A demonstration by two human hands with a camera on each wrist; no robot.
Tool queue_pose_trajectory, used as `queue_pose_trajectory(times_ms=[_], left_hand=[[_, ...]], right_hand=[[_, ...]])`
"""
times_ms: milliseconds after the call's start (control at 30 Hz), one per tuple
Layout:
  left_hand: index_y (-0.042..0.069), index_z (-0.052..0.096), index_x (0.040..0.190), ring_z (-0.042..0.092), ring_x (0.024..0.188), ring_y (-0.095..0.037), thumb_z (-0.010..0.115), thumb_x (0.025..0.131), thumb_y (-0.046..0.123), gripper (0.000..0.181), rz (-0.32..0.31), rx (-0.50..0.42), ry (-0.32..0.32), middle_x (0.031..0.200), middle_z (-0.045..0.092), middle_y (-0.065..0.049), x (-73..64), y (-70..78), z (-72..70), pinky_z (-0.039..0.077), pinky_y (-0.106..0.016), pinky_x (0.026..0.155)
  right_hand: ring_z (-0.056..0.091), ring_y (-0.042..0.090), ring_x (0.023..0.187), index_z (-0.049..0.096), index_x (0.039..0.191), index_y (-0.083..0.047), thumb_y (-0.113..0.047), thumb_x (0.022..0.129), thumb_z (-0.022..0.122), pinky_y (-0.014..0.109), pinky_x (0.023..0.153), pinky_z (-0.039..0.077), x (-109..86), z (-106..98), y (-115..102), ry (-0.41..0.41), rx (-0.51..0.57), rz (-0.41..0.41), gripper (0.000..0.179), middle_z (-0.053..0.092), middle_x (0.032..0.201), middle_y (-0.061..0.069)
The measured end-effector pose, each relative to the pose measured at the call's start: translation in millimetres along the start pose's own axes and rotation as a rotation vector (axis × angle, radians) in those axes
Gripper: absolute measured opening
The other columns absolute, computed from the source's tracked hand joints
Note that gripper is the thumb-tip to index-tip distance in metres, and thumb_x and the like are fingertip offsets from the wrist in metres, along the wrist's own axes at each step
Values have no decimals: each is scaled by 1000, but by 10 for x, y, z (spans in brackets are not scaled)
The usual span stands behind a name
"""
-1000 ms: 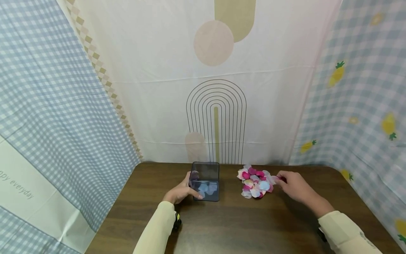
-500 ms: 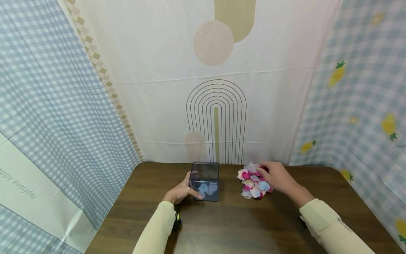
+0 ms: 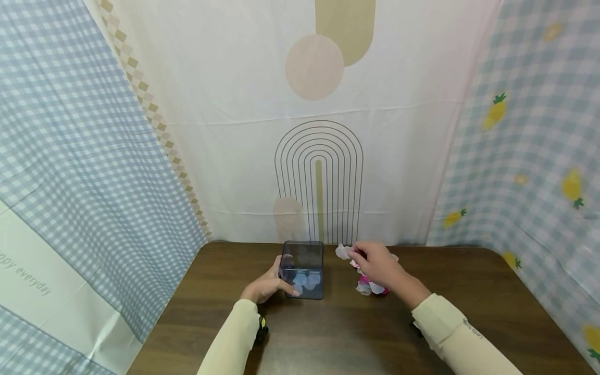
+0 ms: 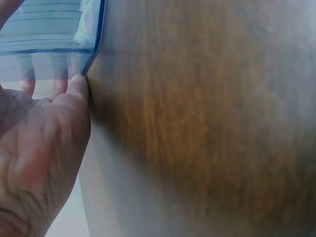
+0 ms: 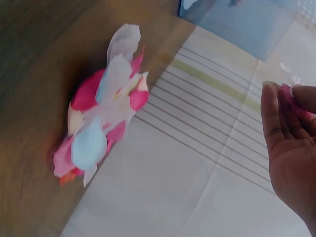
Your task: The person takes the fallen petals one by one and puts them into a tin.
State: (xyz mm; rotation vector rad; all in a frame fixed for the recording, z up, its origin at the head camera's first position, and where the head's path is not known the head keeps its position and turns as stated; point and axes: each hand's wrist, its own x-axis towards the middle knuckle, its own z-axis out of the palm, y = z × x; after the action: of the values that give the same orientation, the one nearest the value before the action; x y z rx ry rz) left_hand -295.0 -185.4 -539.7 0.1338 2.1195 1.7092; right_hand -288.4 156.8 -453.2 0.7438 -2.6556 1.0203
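Observation:
A clear bluish plastic box stands with its lid raised on the table. Pale petals show in its lower part. My left hand grips the box's left side, thumb at the front and fingers behind, seen through the plastic in the left wrist view. My right hand pinches petals between thumb and fingertips: a whitish petal sticks out leftward, and a pink petal shows in the right wrist view. Under that hand lies a heap of pink, white and light blue petals, partly hidden in the head view.
The dark wooden table has its far edge close behind the box and heap. A white printed cloth hangs behind it, with blue checked cloths on both sides.
My right hand has moved left from the heap's right side, across it toward the box, carrying petals. My left hand and the box have stayed in place.

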Motion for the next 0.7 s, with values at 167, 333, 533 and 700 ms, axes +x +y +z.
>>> queue_pose_trajectory(times_ms=[167,333,533,700], left_hand=[[15,-10,172,2,167,-44,94,70,9,146,9,-7,-1,180,-13,-20,8,1,11,13,-67,132],[16,-5,172,7,166,-44,93,70,8,142,21,-8,-5,180,-7,-21,13,0,18,15,-67,132],[16,2,171,12,164,-44,93,70,7,136,37,-6,-1,180,-2,-21,14,-2,19,17,-67,131],[17,14,167,23,159,-41,92,69,4,126,59,-17,0,175,15,-21,13,4,19,19,-67,131]], right_hand=[[46,1,58,69,87,-17,-18,104,69,23,56,42,7,59,-30,14,-19,-34,17,56,67,-10],[43,1,60,71,90,-15,-19,104,69,23,59,40,17,86,-84,21,-41,-53,14,52,67,-10],[44,3,61,68,91,-15,-18,104,68,23,58,40,95,130,-225,27,-25,-81,14,53,71,-7],[48,4,67,67,90,-16,-17,103,69,23,62,44,237,193,-405,30,-75,-145,14,59,77,-5]])
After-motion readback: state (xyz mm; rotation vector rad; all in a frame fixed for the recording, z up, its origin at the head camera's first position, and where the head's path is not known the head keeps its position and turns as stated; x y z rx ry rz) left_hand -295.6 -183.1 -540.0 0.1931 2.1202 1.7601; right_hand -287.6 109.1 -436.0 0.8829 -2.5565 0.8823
